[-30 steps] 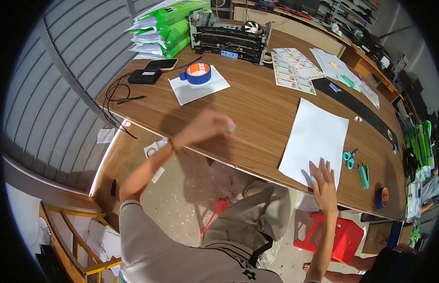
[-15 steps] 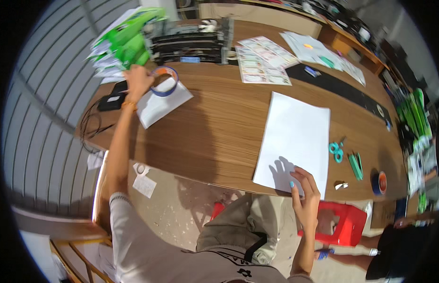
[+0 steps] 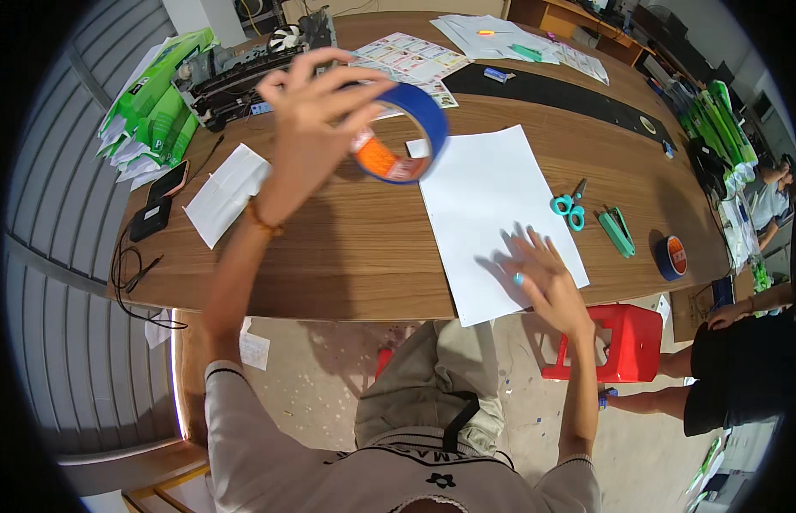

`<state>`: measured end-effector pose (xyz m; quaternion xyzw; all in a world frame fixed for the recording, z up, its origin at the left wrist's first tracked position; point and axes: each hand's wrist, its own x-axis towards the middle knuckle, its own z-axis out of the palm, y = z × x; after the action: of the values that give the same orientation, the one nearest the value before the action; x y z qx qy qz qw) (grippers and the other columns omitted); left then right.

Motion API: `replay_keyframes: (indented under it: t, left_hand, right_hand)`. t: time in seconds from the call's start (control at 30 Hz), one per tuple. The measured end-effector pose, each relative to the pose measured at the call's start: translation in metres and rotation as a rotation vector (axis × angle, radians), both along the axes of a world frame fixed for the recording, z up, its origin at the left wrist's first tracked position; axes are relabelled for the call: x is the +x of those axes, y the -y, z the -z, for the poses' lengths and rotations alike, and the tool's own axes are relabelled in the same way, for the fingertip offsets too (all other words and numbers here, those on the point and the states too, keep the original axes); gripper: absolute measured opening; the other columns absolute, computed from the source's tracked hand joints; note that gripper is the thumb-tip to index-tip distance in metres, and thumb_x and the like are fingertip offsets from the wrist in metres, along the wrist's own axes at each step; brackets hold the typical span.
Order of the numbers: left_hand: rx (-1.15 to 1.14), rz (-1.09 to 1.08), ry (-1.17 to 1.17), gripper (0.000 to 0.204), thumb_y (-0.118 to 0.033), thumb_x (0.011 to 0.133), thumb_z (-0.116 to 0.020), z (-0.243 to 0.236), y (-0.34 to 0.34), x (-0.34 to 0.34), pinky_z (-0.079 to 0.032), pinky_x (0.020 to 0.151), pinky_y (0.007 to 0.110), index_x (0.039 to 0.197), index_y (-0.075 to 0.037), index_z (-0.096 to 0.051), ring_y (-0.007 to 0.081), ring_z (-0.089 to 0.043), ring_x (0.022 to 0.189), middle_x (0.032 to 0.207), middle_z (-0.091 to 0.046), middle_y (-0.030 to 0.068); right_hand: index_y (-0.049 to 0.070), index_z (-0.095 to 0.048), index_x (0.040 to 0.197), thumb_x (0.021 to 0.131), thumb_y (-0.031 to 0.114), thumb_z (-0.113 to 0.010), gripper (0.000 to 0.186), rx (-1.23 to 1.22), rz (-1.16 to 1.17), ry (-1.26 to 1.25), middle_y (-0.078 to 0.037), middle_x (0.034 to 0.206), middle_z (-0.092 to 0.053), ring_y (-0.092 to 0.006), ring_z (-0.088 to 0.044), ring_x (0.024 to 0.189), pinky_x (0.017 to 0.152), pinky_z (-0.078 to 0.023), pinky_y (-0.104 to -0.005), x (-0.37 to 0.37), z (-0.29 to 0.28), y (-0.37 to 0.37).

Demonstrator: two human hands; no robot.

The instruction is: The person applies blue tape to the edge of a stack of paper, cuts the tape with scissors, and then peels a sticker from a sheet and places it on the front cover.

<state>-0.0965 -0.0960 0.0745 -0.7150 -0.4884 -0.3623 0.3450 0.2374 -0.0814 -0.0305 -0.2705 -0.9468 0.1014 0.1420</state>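
A large blue roll of tape (image 3: 432, 115) with an orange label inside its core is raised above the table. My left hand (image 3: 308, 128) grips it by its left side, fingers reaching over the rim. Below and to the right, a blank white sheet of paper (image 3: 479, 201) lies on the wooden table, its near corner over the edge. My right hand (image 3: 547, 282) rests open at the sheet's lower right part, fingers spread. Just right of the sheet are teal-handled scissors (image 3: 571, 210) and a green stapler (image 3: 618, 231).
Beside my left forearm lies a folded white paper (image 3: 227, 195), with a phone (image 3: 168, 182) and a black box (image 3: 150, 219) with cable. Green packs (image 3: 162, 120) and a dismantled machine (image 3: 239, 81) stand far left. Another tape roll (image 3: 671, 258), a red stool (image 3: 642, 342) and a person (image 3: 740, 368) are right.
My left hand has lifted the roll of tape off the folded paper and carried it right, toward the blank sheet. The right hand has moved farther onto the sheet. The head view has shifted.
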Motion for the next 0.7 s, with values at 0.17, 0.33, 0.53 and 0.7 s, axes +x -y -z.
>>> replay_keyframes:
  t: [0.17, 0.33, 0.53, 0.7]
  left_hand:
    - [0.004, 0.147, 0.117, 0.023, -0.029, 0.063, -0.068, 0.026, 0.012, 0.081, -0.018, 0.081, 0.035, 0.085, -0.026, -0.067, 0.0114, -0.042, 0.100, 0.091, -0.060, -0.0156]
    - [-0.097, 0.260, 0.223, 0.034, -0.027, 0.066, -0.068, 0.024, 0.013, 0.099, -0.022, 0.085, 0.038, 0.098, -0.017, -0.064, 0.0129, -0.044, 0.100, 0.095, -0.060, -0.0066]
    - [-0.917, 0.667, 0.912, 0.040, -0.029, 0.083, -0.053, 0.026, 0.004, 0.045, -0.044, 0.077, 0.026, 0.109, 0.002, -0.054, 0.0162, -0.056, 0.085, 0.101, -0.059, 0.0115]
    - [-1.004, 0.598, 0.702, 0.021, -0.017, 0.079, -0.059, 0.003, 0.019, 0.070, -0.044, 0.070, 0.025, 0.092, 0.000, -0.063, 0.0115, -0.056, 0.077, 0.086, -0.063, 0.0090]
  right_hand:
    - [-0.002, -0.035, 0.123, 0.066, 0.008, -0.070, 0.068, -0.561, 0.036, -1.108, -0.017, 0.120, -0.042, -0.0239, -0.044, 0.110, 0.091, -0.037, -0.0355, -0.063, -0.009, 0.016]
    - [-0.003, -0.048, 0.095, 0.067, 0.005, -0.070, 0.037, -0.575, 0.373, -1.356, -0.006, 0.084, -0.055, -0.0114, -0.052, 0.085, 0.083, -0.043, -0.0291, -0.071, -0.005, 0.025]
    - [0.001, -0.042, 0.071, 0.066, 0.001, -0.067, 0.026, -0.251, 0.352, -1.189, -0.009, 0.073, -0.055, -0.0183, -0.054, 0.077, 0.089, -0.038, -0.0439, -0.052, 0.005, 0.045]
    - [-0.002, -0.044, 0.075, 0.060, -0.002, -0.069, 0.029, -0.151, 0.233, -1.147, -0.011, 0.078, -0.055, -0.0206, -0.054, 0.079, 0.085, -0.038, -0.0364, -0.056, 0.004, 0.051]
